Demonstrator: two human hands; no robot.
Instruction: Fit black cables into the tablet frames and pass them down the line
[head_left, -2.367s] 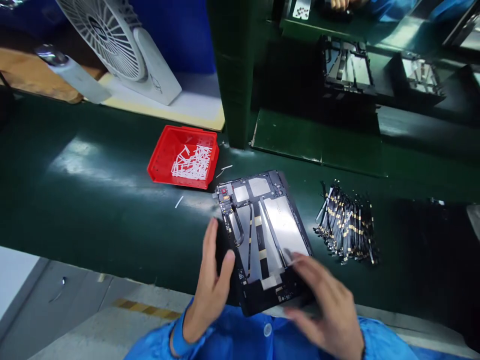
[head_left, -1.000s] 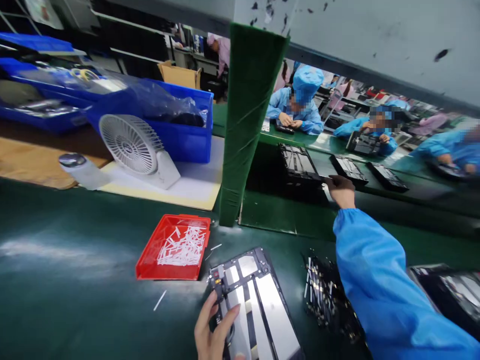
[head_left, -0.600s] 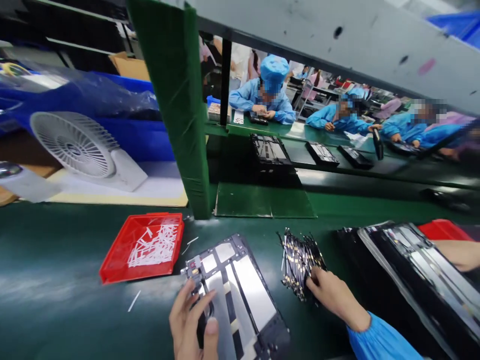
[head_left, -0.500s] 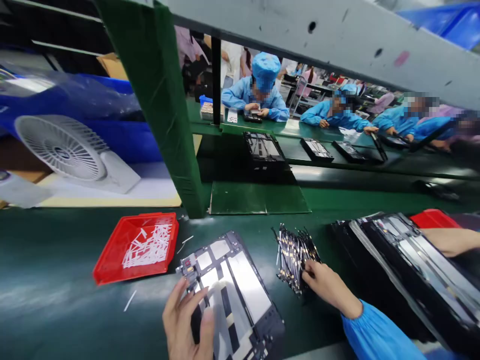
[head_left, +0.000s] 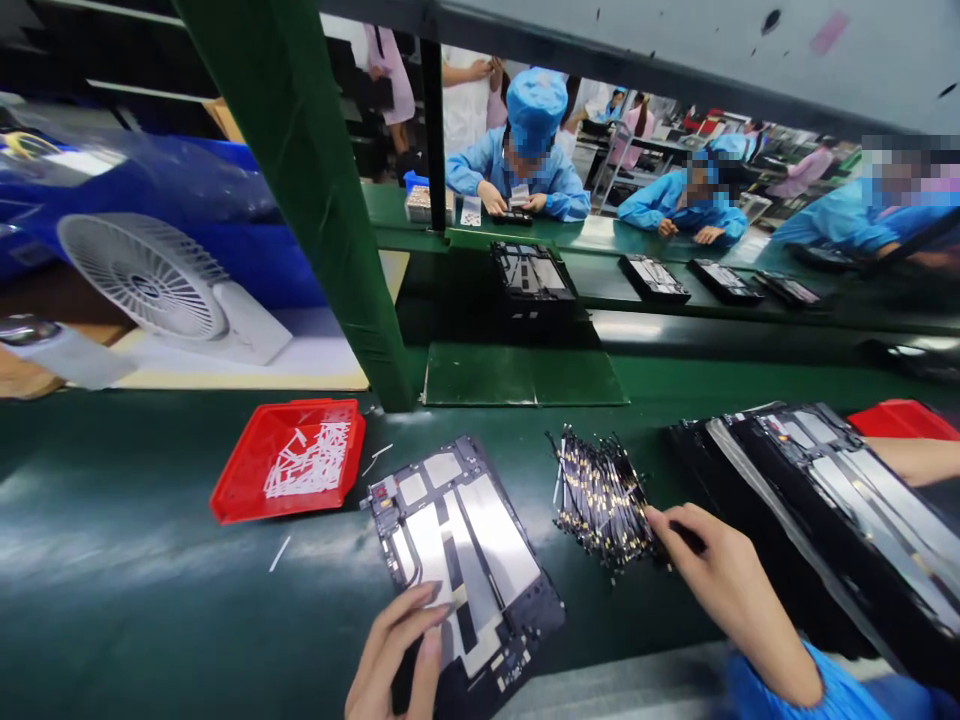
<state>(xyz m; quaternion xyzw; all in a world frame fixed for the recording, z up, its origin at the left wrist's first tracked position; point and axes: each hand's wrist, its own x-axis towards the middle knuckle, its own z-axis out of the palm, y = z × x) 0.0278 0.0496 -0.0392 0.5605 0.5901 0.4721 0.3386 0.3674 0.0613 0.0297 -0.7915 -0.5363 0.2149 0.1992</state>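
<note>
An opened tablet body [head_left: 491,535], black with silver plates, lies tilted on the bench in front of me. My left hand [head_left: 397,650] is at its lower left edge, fingers apart and fingertips over the plates. To the right of the tablet lies a loose pile of thin black cables [head_left: 600,500] with gold-coloured ends. My right hand [head_left: 716,570] pinches with thumb and forefinger at the right edge of this pile, on a thin cable largely covered by the fingertips.
A red tray [head_left: 244,490] of white strips stands left, with a loose strip [head_left: 280,553] nearby. Stacked tablet bodies [head_left: 840,480] fill the right, where another person's arm [head_left: 915,460] reaches in. A green post [head_left: 322,220] and a white fan [head_left: 150,285] stand behind. Co-workers sit opposite.
My right hand has drawn back to the right, from over the cables to the pile's edge. My left hand has slid down the tablet's left edge. The camera view has shifted slightly.
</note>
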